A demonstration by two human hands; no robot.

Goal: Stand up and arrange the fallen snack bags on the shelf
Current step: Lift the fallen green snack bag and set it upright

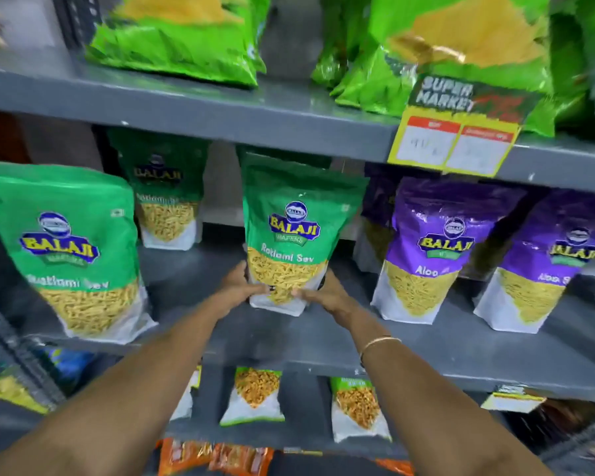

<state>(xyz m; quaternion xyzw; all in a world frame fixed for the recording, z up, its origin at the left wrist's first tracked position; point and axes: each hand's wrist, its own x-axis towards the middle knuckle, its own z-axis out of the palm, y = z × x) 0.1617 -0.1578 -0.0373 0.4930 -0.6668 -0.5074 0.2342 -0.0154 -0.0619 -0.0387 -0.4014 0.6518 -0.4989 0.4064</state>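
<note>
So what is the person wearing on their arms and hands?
Almost nothing. Both forearms are bare, with no sleeves in view and no gloves on the left hand or the right hand. The only thing worn is a thin gold-coloured bangle around the right wrist. I can't make out any rings or a watch.

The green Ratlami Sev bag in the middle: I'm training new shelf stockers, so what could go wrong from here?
1. Both hands, left and right, hold only the base of the middle green bag, so its tall top might tip once released.
2. The purple Aloo bag stands close on the right; a withdrawing arm could knock it.
3. The bag sits near the shelf's front edge and may slide off.
</note>
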